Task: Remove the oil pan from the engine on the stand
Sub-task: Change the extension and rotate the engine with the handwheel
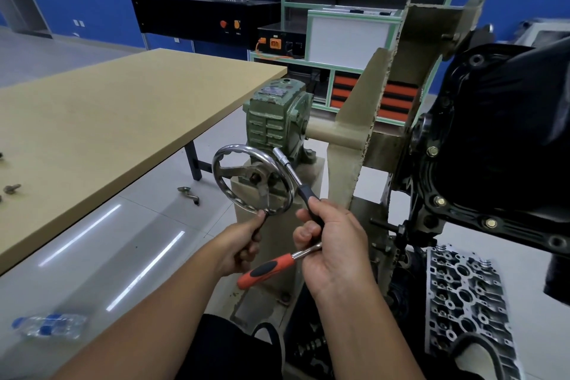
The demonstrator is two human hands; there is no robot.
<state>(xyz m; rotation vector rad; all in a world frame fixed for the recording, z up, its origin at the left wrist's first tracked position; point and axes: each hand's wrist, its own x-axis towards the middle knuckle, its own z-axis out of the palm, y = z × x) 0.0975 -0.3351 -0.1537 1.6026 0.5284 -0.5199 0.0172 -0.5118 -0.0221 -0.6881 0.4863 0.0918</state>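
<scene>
The pan [505,129] is seen bolted to the engine [410,203] on the stand [367,120], at the right edge of view, flange facing the camera; several bolts [490,222] are visible seated along the flange, so removal is judged barely begun or not begun, w/ most fasteners left to undo and the pan yet to be lifted off. A few loose bolts [12,188] are seen on the table [108,108] at far left, but it can't be told whether they come from the pan. The handwheel [253,179] of the gearbox [277,117] is gripped at its lower handle by the left hand [243,244], fingers curled round it, presumably to rotate the engine to a better angle. A ratchet [271,268] w/ orange grip and an extension bar w/ socket [287,163] are held together in the right hand [333,244], fingers wrapped round both. The pan sits to the right of and above both hands, apart from them, w/ neither hand nor tool touching it. A cylinder head [462,302] lies below the pan.
</scene>
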